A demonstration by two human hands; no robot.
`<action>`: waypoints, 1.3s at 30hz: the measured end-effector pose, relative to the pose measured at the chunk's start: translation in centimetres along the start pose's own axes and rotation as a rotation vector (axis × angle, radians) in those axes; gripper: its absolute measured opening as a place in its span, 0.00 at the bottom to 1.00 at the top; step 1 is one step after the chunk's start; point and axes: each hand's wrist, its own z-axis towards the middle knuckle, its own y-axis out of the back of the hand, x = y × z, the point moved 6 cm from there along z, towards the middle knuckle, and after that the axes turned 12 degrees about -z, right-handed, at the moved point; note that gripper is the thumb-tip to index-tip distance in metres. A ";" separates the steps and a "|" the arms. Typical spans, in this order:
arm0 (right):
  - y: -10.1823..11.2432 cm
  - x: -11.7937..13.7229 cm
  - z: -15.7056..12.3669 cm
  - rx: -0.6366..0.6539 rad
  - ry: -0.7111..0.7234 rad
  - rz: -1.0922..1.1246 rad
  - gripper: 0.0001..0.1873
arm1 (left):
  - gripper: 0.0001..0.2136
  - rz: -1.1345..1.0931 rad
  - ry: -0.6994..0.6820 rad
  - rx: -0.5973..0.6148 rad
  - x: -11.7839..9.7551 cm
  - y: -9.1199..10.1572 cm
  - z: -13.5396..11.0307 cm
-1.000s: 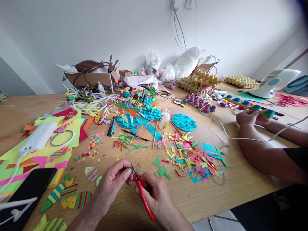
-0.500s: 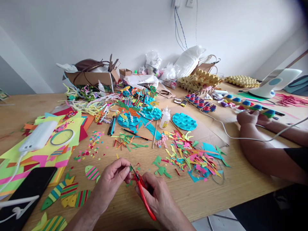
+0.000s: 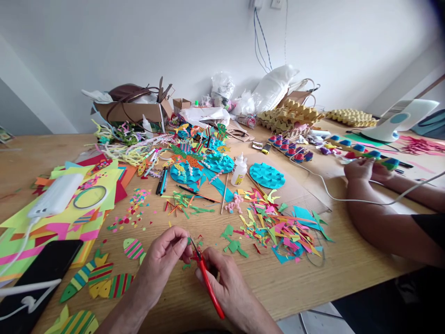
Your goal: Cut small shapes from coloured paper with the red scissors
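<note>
My left hand (image 3: 166,255) pinches a tiny green paper piece (image 3: 189,241) between thumb and fingertips; most of it is hidden. Closed around the handles of red-handled pliers (image 3: 212,290) is my right hand (image 3: 229,276). Their thin dark jaws point up and left, right beside the green piece; whether they touch it, I cannot tell. Small red and green scraps lie under the tips. A striped paper fish (image 3: 133,248) is left of my left hand, and more striped fish (image 3: 100,274) lie farther left. Green paper scraps (image 3: 237,248) rest beyond my right hand.
A heap of coloured paper strips (image 3: 278,227) spreads at centre right. Beyond stand a glue bottle (image 3: 239,171) and a blue egg-carton disc (image 3: 267,175). A phone (image 3: 41,278) and power bank (image 3: 55,195) lie left. At right, another person's hands (image 3: 361,169) hold a painted egg-carton strip (image 3: 387,163).
The plier tips have shifted slightly beside my left fingertips, and a little more green shows there. My hands otherwise stay in place. The view has moved very slightly.
</note>
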 end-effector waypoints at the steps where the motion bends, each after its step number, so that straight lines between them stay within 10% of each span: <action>1: 0.0 0.0 0.1 -0.001 0.001 0.003 0.10 | 0.05 -0.008 0.000 -0.007 0.0 -0.1 0.0; 39: 0.0 -0.6 0.1 0.014 -0.060 0.101 0.13 | 0.06 0.005 0.012 -0.050 0.0 0.2 0.2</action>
